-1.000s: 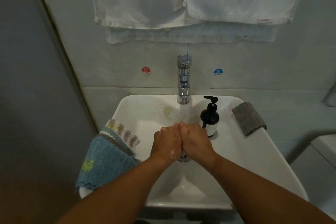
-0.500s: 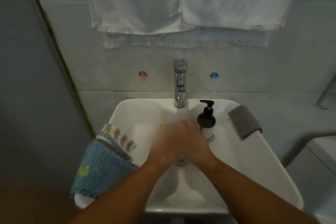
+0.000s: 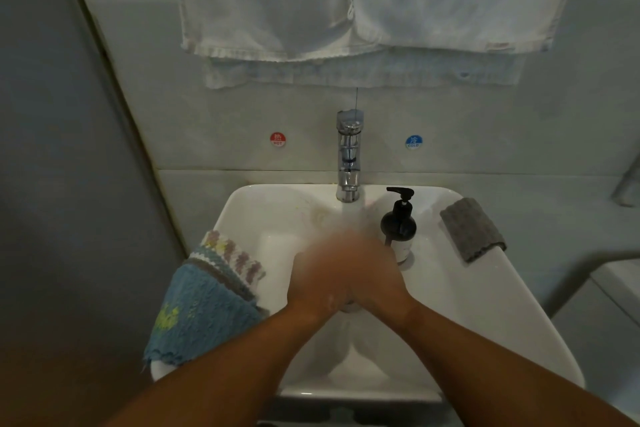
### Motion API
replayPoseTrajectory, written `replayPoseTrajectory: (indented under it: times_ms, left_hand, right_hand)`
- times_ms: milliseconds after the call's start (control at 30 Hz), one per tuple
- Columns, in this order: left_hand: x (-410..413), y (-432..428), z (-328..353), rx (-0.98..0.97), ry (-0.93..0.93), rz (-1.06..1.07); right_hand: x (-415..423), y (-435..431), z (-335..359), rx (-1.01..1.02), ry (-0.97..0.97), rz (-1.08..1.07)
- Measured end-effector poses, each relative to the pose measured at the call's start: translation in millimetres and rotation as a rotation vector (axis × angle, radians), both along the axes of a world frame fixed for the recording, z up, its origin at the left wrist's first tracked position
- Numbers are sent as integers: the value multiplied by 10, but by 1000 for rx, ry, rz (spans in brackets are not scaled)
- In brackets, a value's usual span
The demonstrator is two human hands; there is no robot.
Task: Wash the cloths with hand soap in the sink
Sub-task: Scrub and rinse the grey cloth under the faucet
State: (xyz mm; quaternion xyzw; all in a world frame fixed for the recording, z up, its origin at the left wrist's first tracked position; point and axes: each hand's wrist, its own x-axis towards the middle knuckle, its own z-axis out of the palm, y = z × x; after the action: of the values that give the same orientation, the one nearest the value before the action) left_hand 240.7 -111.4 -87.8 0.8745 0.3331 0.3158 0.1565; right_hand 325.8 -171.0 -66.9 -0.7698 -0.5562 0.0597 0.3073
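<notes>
Over the white sink (image 3: 485, 315), my left hand (image 3: 317, 284) and my right hand (image 3: 377, 279) are pressed against each other under the chrome tap (image 3: 349, 156). Both are blurred by motion and hold nothing. Water runs from the tap. A black hand soap pump bottle (image 3: 398, 227) stands on the rim just right of my right hand. A blue cloth (image 3: 204, 315) hangs over the sink's left edge, with a striped cloth (image 3: 235, 256) beside it. A grey cloth (image 3: 472, 229) lies on the right rim.
White towels (image 3: 346, 0) hang on the wall above the tap. Red hot (image 3: 277, 139) and blue cold (image 3: 414, 142) stickers flank the tap. A grey wall closes in on the left, and a white surface (image 3: 616, 281) sits at the right edge.
My hands were held still together under the water; now they rub against each other and blur. The view has shifted slightly down.
</notes>
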Motion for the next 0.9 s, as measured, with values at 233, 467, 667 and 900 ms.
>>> replayPoseTrajectory:
  times_ms: [233,467,667,900]
  left_hand:
    - [17,11,-90,109,-17,-10]
    - [-42,-90,67,-528,-328,-11]
    - [-167,23,228,-735,-520,-77]
    - [-306,43,466,-871,-450,-257]
  right_hand:
    - [7,-1,9,-43,-119,0]
    - [36,19,-35,246,436,-70]
    - [196,-33,209,140,986,-77]
    - [299,-137,369,183,781,110]
